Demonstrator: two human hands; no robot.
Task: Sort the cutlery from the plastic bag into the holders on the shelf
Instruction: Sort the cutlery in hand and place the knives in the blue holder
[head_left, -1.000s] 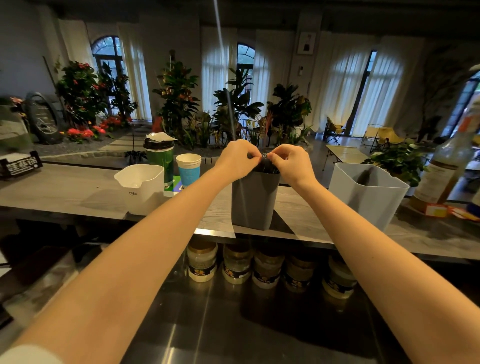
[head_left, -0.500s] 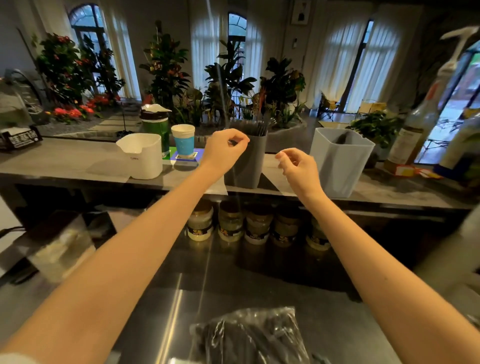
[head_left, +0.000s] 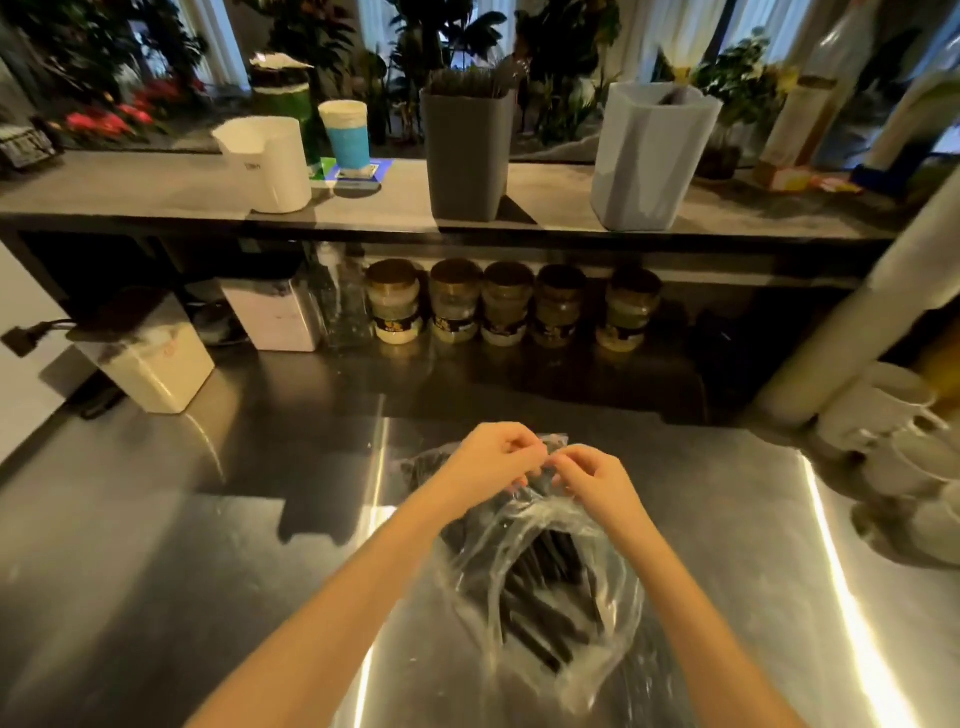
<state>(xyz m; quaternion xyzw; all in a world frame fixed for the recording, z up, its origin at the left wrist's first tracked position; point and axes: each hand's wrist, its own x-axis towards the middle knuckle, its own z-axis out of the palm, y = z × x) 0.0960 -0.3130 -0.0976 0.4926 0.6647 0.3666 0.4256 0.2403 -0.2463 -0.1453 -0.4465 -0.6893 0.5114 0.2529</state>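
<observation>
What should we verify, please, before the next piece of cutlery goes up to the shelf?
1. Bag rests on the counter: ok.
2. Left hand and right hand both pinch at the bag's far end: ok.
3. A single piece of cutlery singled out in the fingers: cannot tell.
4. Kind of piece, to choose its holder: cannot tell, dark and blurred.
5. Dark grey holder upright on the shelf: ok; room left among its handles: cannot tell.
6. Light grey holder upright, top open: ok.
</observation>
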